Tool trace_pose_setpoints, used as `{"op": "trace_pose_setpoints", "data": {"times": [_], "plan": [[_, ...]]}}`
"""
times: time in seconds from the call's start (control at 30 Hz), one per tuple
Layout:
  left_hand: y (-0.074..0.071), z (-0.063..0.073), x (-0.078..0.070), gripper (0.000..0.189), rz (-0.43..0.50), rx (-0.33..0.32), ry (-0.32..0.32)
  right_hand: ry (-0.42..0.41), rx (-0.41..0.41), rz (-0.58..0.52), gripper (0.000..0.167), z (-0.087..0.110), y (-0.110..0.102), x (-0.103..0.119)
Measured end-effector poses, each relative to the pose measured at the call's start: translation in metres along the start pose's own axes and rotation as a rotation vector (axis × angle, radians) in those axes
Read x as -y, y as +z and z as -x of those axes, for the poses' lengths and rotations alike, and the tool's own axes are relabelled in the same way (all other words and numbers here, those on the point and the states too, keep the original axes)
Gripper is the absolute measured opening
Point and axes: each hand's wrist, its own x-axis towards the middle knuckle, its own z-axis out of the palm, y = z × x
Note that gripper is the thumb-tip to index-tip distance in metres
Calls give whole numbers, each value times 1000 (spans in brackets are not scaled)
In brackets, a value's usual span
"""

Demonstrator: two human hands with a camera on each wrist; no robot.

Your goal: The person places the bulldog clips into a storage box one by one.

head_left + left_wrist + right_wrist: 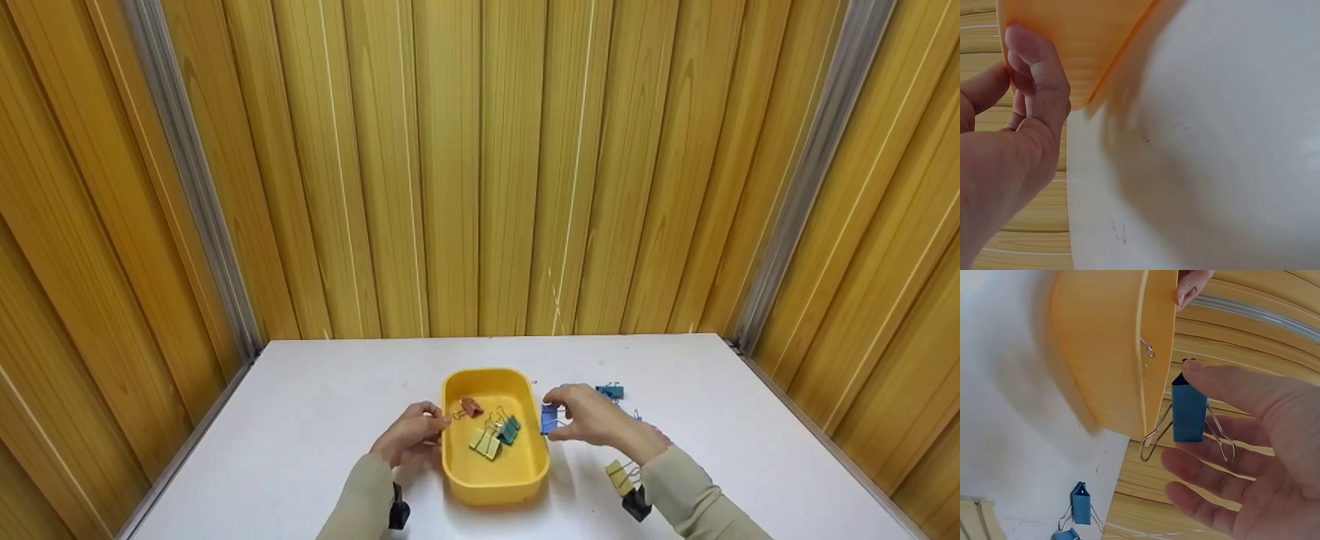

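Observation:
A yellow plastic box (495, 495) stands on the white table, holding a red binder clip (471, 406), a pale yellow binder clip (486, 444) and a teal binder clip (509, 430). My left hand (412, 433) pinches the box's left rim; in the left wrist view the thumb and fingers (1044, 84) lie on either side of the wall. Just outside the right rim, my right hand (596, 420) holds a blue binder clip (1189, 413) between thumb and fingers. Its wire handles are spread to both sides in the right wrist view.
Right of the box lie a blue binder clip (1080, 503), another partly cut off, and a yellow binder clip (620, 478). Black objects (637, 504) show beside both sleeves. Wood-patterned panels (450, 187) enclose the table's back and sides.

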Motion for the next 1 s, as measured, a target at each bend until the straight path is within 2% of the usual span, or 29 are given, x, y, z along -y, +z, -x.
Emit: {"op": "trace_pose_setpoints", "data": {"times": [0.23,0.5,0.8,1.0], "plan": [[0,-2,0,15,12,1,0,-37,-34,-13,46,-19,0,5],[1,-3,0,14,1,-17,-27,68,-26,-29,49,-38,4,13],[2,-2,-3,15,-11,-30,-48,61,-60,-16,46,-54,9,15],[1,0,-2,15,-12,-27,-27,69,-72,-11,45,-61,12,17]]}}
